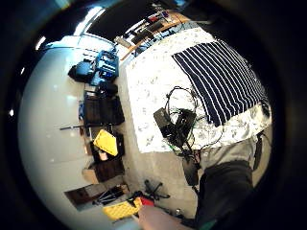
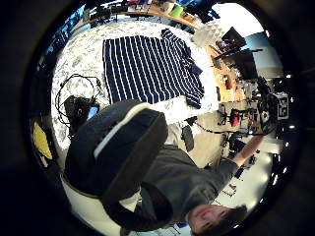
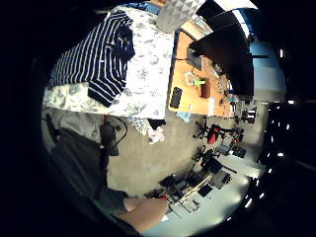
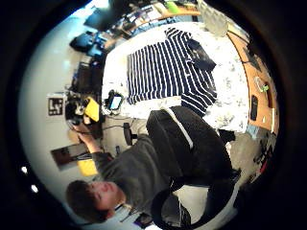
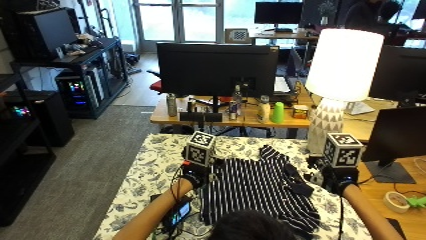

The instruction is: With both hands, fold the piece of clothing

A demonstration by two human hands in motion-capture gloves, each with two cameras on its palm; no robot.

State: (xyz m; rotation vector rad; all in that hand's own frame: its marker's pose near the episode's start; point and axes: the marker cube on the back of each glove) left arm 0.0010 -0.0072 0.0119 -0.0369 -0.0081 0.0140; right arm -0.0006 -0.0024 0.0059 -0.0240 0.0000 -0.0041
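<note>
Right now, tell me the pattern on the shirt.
Dark navy with thin white stripes; the shirt shows best in the outside view.

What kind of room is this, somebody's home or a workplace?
Most likely an office or lab, not a home. Wooden desks carry computer monitors, a rack of computer equipment stands by the wall, and the striped shirt lies on a table with a floral cloth.

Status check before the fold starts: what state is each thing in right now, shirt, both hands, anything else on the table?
Striped shirt: spread flat on the patterned tablecloth, one sleeve folded over the body, not yet folded up.
Left hand: raised above the shirt's left edge, holds nothing; fingers not visible.
Right hand: raised beside the shirt's right edge, holds nothing; fingers not visible.
Small device: lies on the tablecloth by the left forearm, screen lit, cables attached.
</note>
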